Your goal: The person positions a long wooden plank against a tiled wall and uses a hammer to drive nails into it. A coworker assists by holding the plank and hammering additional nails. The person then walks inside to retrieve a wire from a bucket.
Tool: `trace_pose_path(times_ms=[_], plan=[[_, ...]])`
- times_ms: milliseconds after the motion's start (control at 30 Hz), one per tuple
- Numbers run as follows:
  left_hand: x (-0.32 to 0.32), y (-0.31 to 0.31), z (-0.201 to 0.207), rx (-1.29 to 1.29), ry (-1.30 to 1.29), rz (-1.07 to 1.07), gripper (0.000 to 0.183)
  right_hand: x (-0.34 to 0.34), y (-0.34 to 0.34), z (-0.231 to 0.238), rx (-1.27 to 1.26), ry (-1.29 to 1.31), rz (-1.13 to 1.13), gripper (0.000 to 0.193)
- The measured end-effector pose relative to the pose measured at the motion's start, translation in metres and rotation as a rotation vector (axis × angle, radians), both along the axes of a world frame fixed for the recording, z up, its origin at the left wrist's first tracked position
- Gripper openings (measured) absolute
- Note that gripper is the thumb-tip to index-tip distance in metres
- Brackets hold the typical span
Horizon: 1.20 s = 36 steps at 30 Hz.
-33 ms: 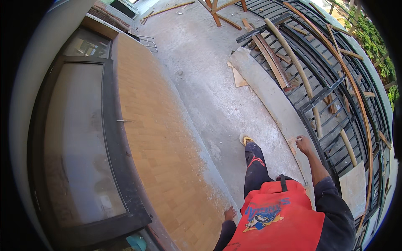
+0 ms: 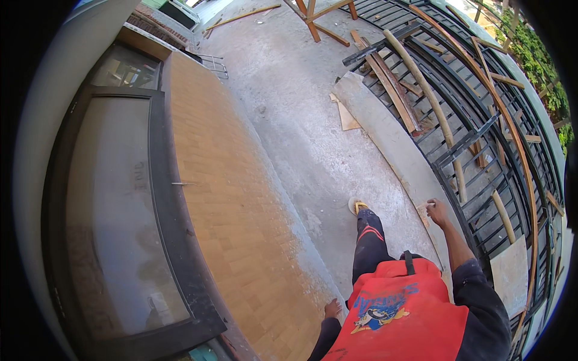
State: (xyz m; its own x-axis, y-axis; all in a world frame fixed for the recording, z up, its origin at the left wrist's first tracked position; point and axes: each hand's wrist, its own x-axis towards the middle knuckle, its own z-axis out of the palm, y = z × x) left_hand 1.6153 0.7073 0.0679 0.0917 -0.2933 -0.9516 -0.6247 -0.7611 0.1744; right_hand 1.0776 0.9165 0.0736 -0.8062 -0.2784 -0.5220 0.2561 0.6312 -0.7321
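Observation:
My left hand [image 2: 332, 308] hangs low at my side, beside the tan wood-patterned surface [image 2: 223, 210]. It seems to hold nothing, its fingers loosely apart. Farther right, my right hand [image 2: 438, 212] is held out in front of a long grey board [image 2: 385, 129], with its fingers slightly bent and nothing visible in them. Neither hand is plainly touching anything. Below me one foot in a yellow-strapped sandal [image 2: 357, 205] is forward on the concrete floor [image 2: 289, 108].
Black metal grilles [image 2: 481, 198] lie along the right, with wooden poles [image 2: 424, 90] and planks [image 2: 391, 93] on them. A dark-framed glass panel [image 2: 120, 198] stands at the left, a thin metal piece [image 2: 182, 183] at its edge. Wooden trestle legs [image 2: 313, 27] are at the far end.
The view has shifted very slightly, so the surroundings sit a little lower and to the right. Both hands keep nearly the same pose.

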Motion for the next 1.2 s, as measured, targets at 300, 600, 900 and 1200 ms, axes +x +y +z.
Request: trace_pose_path(times_ms=[300,600,900,1200], plan=[[-0.317,-0.342,0.015,-0.361,0.222,-0.147,0.042,-0.003,-0.099,0.005,0.281,-0.296,-0.124,0.023],[-0.574,-0.529,0.018,-0.377,0.411,-0.218,0.045,-0.148,-0.247,-0.076,0.738,-0.691,0.183,0.040],[-0.540,-0.608,-0.045,-0.134,0.132,0.148,0.044,-0.535,-0.684,0.021,0.253,0.161,0.379,0.034],[-0.670,-0.848,-0.085,-0.242,0.254,-0.389,0.048,-0.676,-0.916,0.021,-0.084,0.039,0.073,0.027]])
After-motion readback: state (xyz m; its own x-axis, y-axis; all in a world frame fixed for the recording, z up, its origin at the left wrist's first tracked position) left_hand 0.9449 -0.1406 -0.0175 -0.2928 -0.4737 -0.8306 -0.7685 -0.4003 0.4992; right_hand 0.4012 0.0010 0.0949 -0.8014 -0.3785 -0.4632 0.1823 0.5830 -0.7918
